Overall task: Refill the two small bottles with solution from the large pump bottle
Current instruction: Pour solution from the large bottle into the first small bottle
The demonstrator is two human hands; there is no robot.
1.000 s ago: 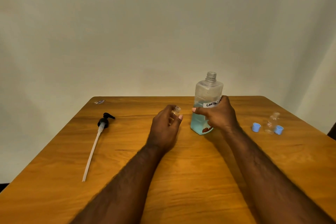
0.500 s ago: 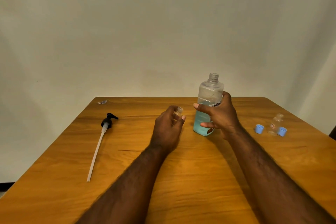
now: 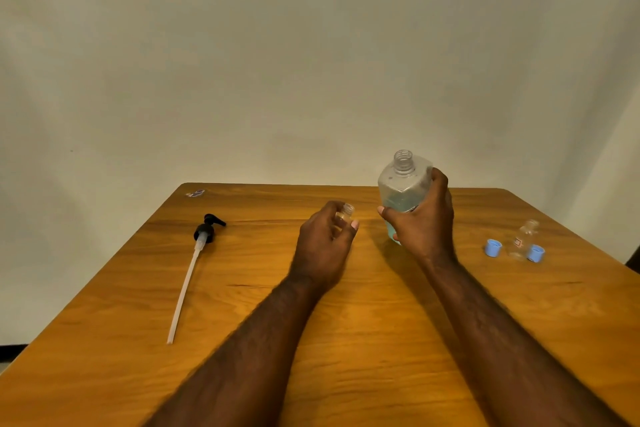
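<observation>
My right hand [image 3: 424, 225] grips the large clear bottle [image 3: 401, 184], which holds blue liquid, has its neck uncapped and is lifted off the table, tilted left. My left hand [image 3: 323, 246] holds a small clear bottle [image 3: 346, 211] upright just left of it; only the small bottle's open mouth shows above my fingers. The second small clear bottle [image 3: 523, 239] stands at the right of the wooden table [image 3: 346, 340], uncapped. Two blue caps lie beside it, one [image 3: 493, 248] on its left and one [image 3: 535, 252] on its right.
The black pump head with its long white tube [image 3: 194, 267] lies on the table's left side. A small scrap [image 3: 195, 193] sits at the far left corner. A plain wall stands behind the table.
My right hand has lifted the large bottle off the table and tilted its neck left toward the small bottle. My left hand with the small bottle has stayed in place.
</observation>
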